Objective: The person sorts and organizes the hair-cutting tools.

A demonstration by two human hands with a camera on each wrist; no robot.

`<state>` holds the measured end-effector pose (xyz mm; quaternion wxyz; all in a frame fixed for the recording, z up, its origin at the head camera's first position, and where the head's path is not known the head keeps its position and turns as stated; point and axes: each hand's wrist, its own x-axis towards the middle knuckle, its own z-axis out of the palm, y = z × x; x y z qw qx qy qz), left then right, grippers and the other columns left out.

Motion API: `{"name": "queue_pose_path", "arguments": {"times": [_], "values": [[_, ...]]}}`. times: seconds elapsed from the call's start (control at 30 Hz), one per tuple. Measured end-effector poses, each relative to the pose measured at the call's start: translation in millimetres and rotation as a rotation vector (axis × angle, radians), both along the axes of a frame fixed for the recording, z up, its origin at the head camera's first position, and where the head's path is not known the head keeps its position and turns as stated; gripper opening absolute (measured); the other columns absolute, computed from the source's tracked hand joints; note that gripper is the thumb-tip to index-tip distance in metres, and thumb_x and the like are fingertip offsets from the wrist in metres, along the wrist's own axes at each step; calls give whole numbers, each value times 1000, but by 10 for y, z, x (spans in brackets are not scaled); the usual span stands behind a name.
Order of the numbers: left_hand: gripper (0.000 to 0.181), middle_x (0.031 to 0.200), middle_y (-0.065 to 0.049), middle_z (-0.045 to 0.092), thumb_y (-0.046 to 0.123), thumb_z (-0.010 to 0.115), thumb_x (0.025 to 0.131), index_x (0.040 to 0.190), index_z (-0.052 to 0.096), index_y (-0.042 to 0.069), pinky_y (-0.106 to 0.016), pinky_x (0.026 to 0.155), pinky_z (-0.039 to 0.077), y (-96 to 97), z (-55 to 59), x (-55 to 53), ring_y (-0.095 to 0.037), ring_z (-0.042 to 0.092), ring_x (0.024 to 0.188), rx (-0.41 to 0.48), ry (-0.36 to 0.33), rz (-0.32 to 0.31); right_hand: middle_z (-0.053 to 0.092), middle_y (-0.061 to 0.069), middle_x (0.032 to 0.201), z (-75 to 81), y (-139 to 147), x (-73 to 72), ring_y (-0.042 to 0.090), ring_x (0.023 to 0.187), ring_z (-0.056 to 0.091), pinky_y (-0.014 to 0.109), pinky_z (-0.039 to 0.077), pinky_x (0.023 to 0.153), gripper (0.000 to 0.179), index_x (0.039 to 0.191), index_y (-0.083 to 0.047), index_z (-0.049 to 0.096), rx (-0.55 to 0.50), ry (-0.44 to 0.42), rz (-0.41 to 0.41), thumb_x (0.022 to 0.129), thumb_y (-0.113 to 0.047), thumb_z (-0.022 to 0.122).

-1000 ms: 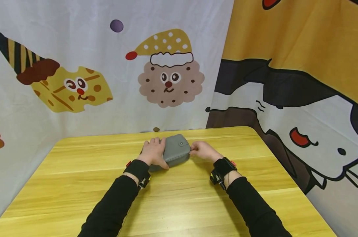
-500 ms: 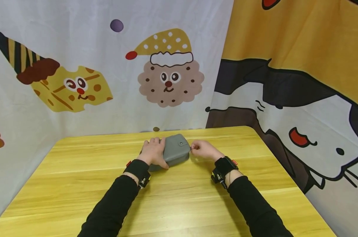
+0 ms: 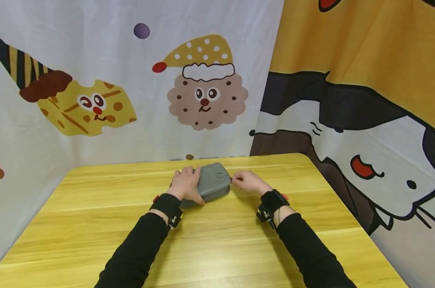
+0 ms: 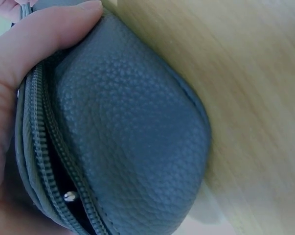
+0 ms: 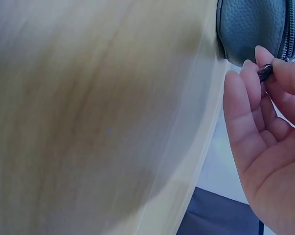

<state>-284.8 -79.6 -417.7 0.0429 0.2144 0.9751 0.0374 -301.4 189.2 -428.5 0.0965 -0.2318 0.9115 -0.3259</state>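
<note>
A grey leather-look zip pouch (image 3: 214, 182) with a snap tab on top lies near the back of the table. My left hand (image 3: 186, 185) grips its left end, fingers over the top and thumb along the near side. In the left wrist view the zipper (image 4: 49, 142) gapes beside that thumb (image 4: 59, 29), and a small silvery bit (image 4: 70, 196) shows in the dark slit. At the pouch's right end my right hand (image 3: 249, 182) pinches a dark zipper pull (image 5: 265, 73) between thumb and fingers. The teeth near this pull look closed in the right wrist view.
The wooden table (image 3: 217, 248) ends at a back edge just beyond the pouch. Printed cartoon curtains (image 3: 113, 148) hang behind it and to the right. Each wrist wears a black strap with a small camera (image 3: 271, 204).
My right hand has shifted very slightly to the right, fingers still at the zipper pull. The left hand and the pouch have hardly moved.
</note>
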Motion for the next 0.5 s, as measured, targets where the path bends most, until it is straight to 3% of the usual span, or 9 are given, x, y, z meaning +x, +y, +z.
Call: {"name": "queue_pose_path", "arguments": {"times": [0.27,0.5], "values": [[128,144,-25,40,64,85,61,156,24,3,-61,103,32,-4,3,10,-43,38,131,-1,-4,-3,56,-1,72,6,33,25,14,64,48,31,41,65,17,87,-4,67,95,158,-28,101,-10,58],[128,144,-24,40,64,85,62,156,24,3,-60,103,32,-3,-2,6,-42,38,131,-6,-4,1,69,4,86,35,31,74,19,79,65,35,53,75,9,93,-5,72,226,363,10,96,-8,64]]}}
